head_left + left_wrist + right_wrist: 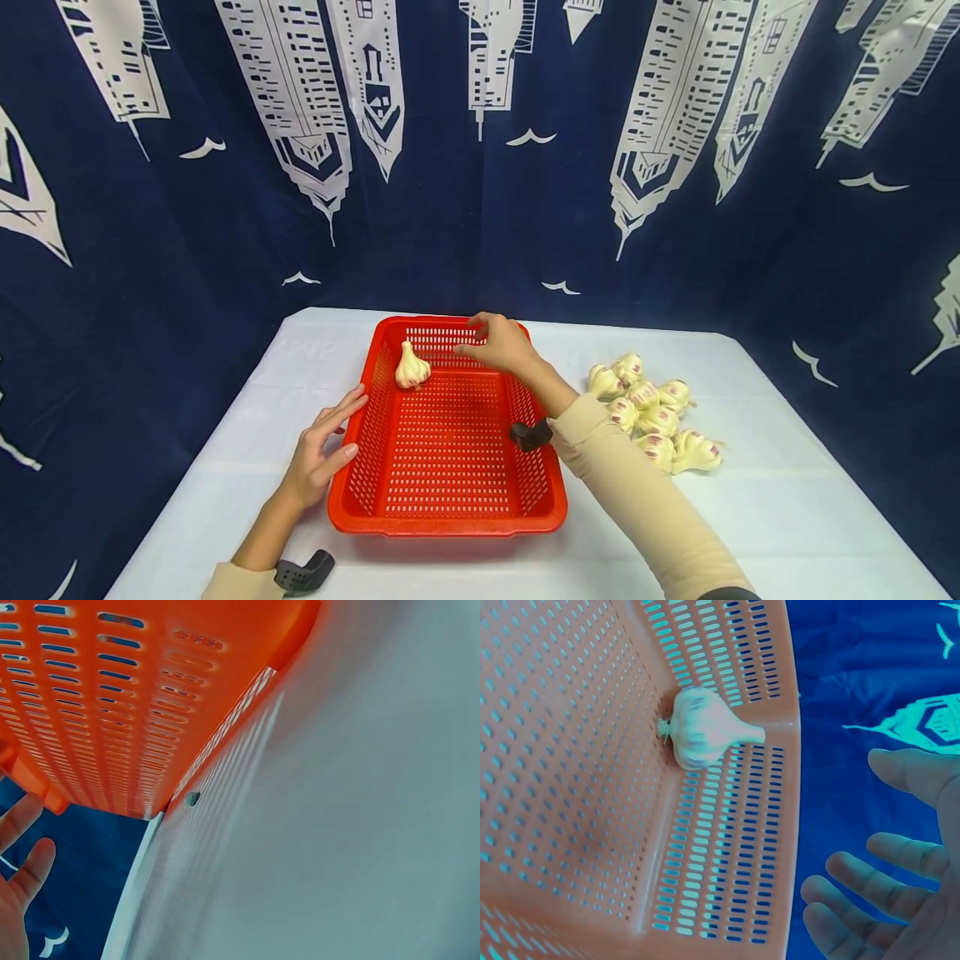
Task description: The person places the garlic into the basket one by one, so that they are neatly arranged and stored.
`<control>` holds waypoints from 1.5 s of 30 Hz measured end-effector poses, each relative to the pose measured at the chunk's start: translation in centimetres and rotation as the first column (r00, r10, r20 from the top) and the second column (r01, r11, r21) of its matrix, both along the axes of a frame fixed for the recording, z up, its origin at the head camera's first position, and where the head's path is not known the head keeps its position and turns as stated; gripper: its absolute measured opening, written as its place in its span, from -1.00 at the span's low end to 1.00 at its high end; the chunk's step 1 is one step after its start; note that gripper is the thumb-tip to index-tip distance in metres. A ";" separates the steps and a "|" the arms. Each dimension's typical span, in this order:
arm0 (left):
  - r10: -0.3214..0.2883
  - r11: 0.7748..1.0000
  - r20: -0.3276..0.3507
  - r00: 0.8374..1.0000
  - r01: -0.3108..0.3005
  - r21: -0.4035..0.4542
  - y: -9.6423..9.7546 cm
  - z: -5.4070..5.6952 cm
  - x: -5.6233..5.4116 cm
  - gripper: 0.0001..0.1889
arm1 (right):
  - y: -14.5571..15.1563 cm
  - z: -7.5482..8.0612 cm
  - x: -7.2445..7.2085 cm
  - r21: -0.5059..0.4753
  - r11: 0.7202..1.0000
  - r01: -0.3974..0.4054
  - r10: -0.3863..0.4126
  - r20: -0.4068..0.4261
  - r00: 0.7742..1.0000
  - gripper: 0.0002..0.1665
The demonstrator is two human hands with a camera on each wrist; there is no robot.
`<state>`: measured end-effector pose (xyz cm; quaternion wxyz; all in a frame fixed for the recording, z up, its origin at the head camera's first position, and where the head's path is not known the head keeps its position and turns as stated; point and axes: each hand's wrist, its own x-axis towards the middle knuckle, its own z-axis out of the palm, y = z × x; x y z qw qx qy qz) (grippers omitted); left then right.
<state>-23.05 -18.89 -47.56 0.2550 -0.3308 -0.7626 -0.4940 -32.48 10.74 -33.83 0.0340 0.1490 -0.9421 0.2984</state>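
Observation:
A red plastic basket [448, 527] with slotted walls stands on the table. One garlic bulb [411, 368] sits in its far left corner, neck upward; the right wrist view shows the same garlic bulb [699, 729] against the basket wall. My left hand [318, 454] touches the basket's left rim with extended fingers. Over the far right part of the basket hovers my right hand [501, 343], fingers loosely bent and nothing between them. In the right wrist view the right hand [900, 870] is apart from the bulb.
Right of the basket, a pile of several garlic bulbs [652, 408] lies on the white table [757, 517]. A dark blue curtain [465, 217] with white building prints hangs behind the table. My right forearm passes between basket and pile.

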 end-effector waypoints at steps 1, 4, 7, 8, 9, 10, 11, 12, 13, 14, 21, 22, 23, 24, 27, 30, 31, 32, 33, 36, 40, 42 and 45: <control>-0.001 1.000 0.000 1.000 0.001 0.001 0.0 0.0 0.0 -0.37 | 0.3 0.1 0.1 -0.002 1.000 0.000 0.000 -0.001 1.000 -0.32; -0.005 1.000 -0.004 1.000 0.005 0.005 0.0 -0.1 -0.1 -0.37 | 1.0 0.4 0.6 -0.008 1.000 -0.006 0.006 -0.001 1.000 -0.31; -0.007 1.000 -0.004 1.000 0.007 0.007 0.1 -0.2 0.0 -0.37 | 1.8 0.8 1.0 -0.015 1.000 -0.012 0.012 -0.005 1.000 -0.31; -0.004 1.000 -0.002 1.000 0.004 0.005 0.1 -0.2 0.0 -0.38 | 2.0 0.9 1.2 -0.015 1.000 -0.013 0.013 -0.009 1.000 -0.31; -0.002 1.000 0.001 1.000 0.002 0.004 0.1 -0.2 0.1 -0.38 | 2.3 1.0 1.4 -0.014 1.000 -0.017 0.016 -0.013 1.000 -0.31; -0.001 1.000 0.002 1.000 0.001 0.003 0.2 -0.2 0.1 -0.38 | 2.5 1.2 1.5 -0.010 1.000 -0.019 0.019 -0.018 1.000 -0.32; 0.001 1.000 0.002 1.000 -0.001 0.002 0.2 -0.2 0.1 -0.38 | 2.8 1.3 1.7 -0.007 1.000 -0.021 0.021 -0.023 1.000 -0.32; 0.001 1.000 0.002 1.000 -0.001 0.003 0.2 -0.2 0.2 -0.38 | 3.1 1.5 2.0 -0.006 1.000 -0.021 0.021 -0.027 0.999 -0.33; 0.004 1.000 -0.007 1.000 -0.004 0.001 0.2 -0.2 0.2 -0.38 | 3.4 1.7 2.1 -0.002 1.000 -0.024 0.023 -0.031 0.999 -0.33; 0.003 1.000 -0.010 1.000 -0.003 0.003 0.2 -0.1 0.2 -0.38 | 3.7 1.8 2.3 0.003 1.000 -0.027 0.027 -0.035 0.999 -0.33; 0.005 1.000 -0.023 1.000 -0.005 0.011 0.2 -0.4 0.1 -0.37 | 6.0 2.4 3.7 -0.008 0.998 -0.058 0.057 -0.052 0.997 -0.34; 0.003 1.000 -0.023 1.000 -0.003 0.011 0.3 -0.4 0.0 -0.37 | 6.4 2.4 4.0 -0.015 0.998 -0.057 0.056 -0.047 0.997 -0.35; 0.002 1.000 -0.023 1.000 -0.002 0.012 0.3 -0.4 0.0 -0.37 | 6.7 2.4 4.2 -0.021 0.998 -0.057 0.056 -0.045 0.997 -0.35; 0.001 1.000 -0.023 1.000 -0.001 0.012 0.3 -0.5 0.0 -0.37 | 7.0 2.4 4.5 -0.023 0.998 -0.055 0.054 -0.042 0.998 -0.36; 0.001 1.000 -0.021 1.000 0.000 0.017 0.4 -0.4 0.1 -0.37 | 8.0 2.2 5.2 -0.011 0.999 -0.050 0.049 -0.039 0.998 -0.35; -0.001 1.000 -0.023 1.000 0.001 0.022 0.5 -0.4 0.1 -0.37 | 9.1 2.0 5.6 0.017 0.998 -0.052 0.053 -0.045 0.998 -0.33; -0.001 1.000 -0.022 1.000 0.001 0.022 0.5 -0.4 0.1 -0.37 | 9.5 1.8 5.7 0.024 0.998 -0.060 0.061 -0.047 0.997 -0.33; 0.000 1.000 -0.021 1.000 0.001 0.022 0.5 -0.4 0.2 -0.37 | 9.8 1.7 5.8 0.030 0.997 -0.066 0.067 -0.047 0.997 -0.32; 0.000 1.000 -0.019 1.000 0.000 0.021 0.5 -0.3 0.2 -0.37 | 10.1 1.6 6.0 0.033 0.997 -0.074 0.076 -0.047 0.996 -0.32; -0.001 1.000 -0.016 1.000 0.002 0.022 0.4 -0.2 0.2 -0.37 | 11.3 1.2 6.5 0.028 0.994 -0.108 0.109 -0.054 0.993 -0.32; -0.004 1.000 -0.031 1.000 0.004 0.031 0.4 -0.1 0.2 -0.37 | 13.0 0.3 7.1 0.012 0.987 -0.161 0.161 -0.073 0.984 -0.33; -0.009 0.999 -0.029 1.000 0.010 0.032 0.4 0.0 0.2 -0.37 | 14.1 -0.4 7.6 0.011 0.982 -0.187 0.188 -0.077 0.979 -0.33; -0.016 1.000 -0.021 1.000 0.017 0.024 0.4 0.0 0.3 -0.37 | 15.9 -1.3 8.6 0.010 0.977 -0.214 0.214 -0.079 0.974 -0.33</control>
